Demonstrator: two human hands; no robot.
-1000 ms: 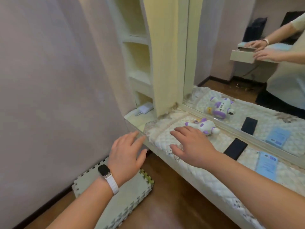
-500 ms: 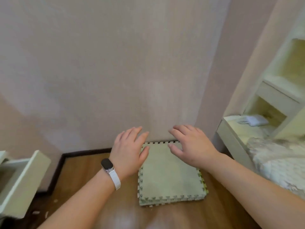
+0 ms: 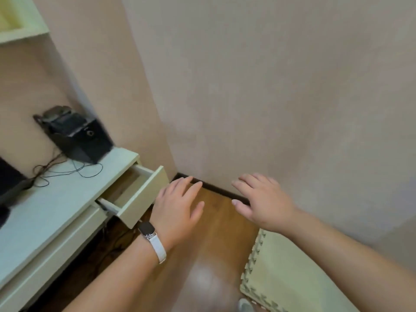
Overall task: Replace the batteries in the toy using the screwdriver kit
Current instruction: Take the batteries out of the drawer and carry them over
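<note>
The toy and the screwdriver kit are out of view. My left hand (image 3: pixel 177 208), with a white-strapped watch on its wrist, hovers palm down with fingers spread, just right of an open pale drawer (image 3: pixel 137 197). My right hand (image 3: pixel 261 201) floats beside it over the wooden floor near the wall, fingers apart, holding nothing. What lies inside the drawer is hard to make out; only its wooden bottom shows.
A pale desk (image 3: pixel 56 206) stands at left with a black speaker (image 3: pixel 78 134) and thin black cables (image 3: pixel 67 172) on top. A green foam puzzle mat (image 3: pixel 290 275) lies on the floor at lower right. Pink walls meet in a corner ahead.
My view has swung left, from the table with the toy, past the foam mat, to the desk with the open drawer. Both hands stay spread and empty in front of me.
</note>
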